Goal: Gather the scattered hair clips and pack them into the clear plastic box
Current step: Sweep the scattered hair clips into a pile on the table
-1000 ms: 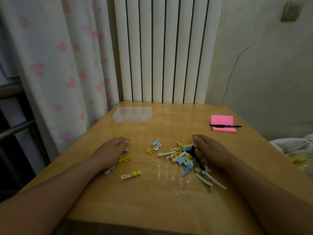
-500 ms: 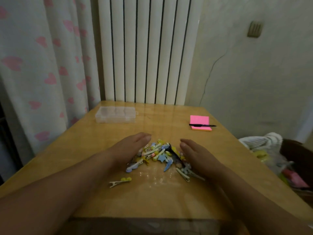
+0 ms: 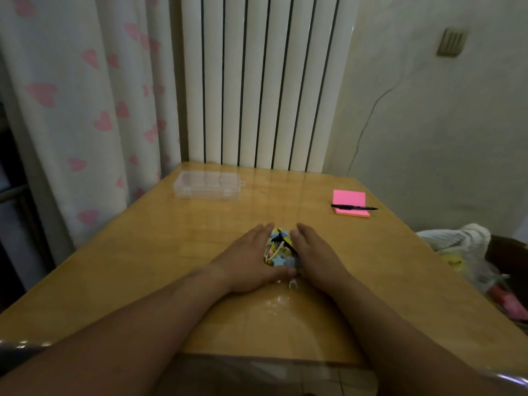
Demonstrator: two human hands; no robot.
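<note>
A tight heap of small coloured hair clips [image 3: 278, 248] lies in the middle of the wooden table [image 3: 160, 252]. My left hand [image 3: 247, 260] and my right hand [image 3: 313, 252] stand on edge on either side of the heap, fingers straight, pressing the clips together between the palms. One pale clip [image 3: 293, 282] sticks out at the near end between my wrists. Much of the heap is hidden by my hands. The clear plastic box [image 3: 208, 185] sits with its lid down at the far left of the table, well beyond my hands.
A pink sticky-note pad [image 3: 350, 202] with a black pen [image 3: 354, 207] across it lies at the far right. A white radiator [image 3: 263, 81] and a heart-print curtain [image 3: 85, 110] stand behind the table. Bags [image 3: 468, 261] sit off the right edge.
Both hands have swept inward across the table and closed up. The scattered clips, spread wide a second ago, are now squeezed into one narrow heap between my palms.
</note>
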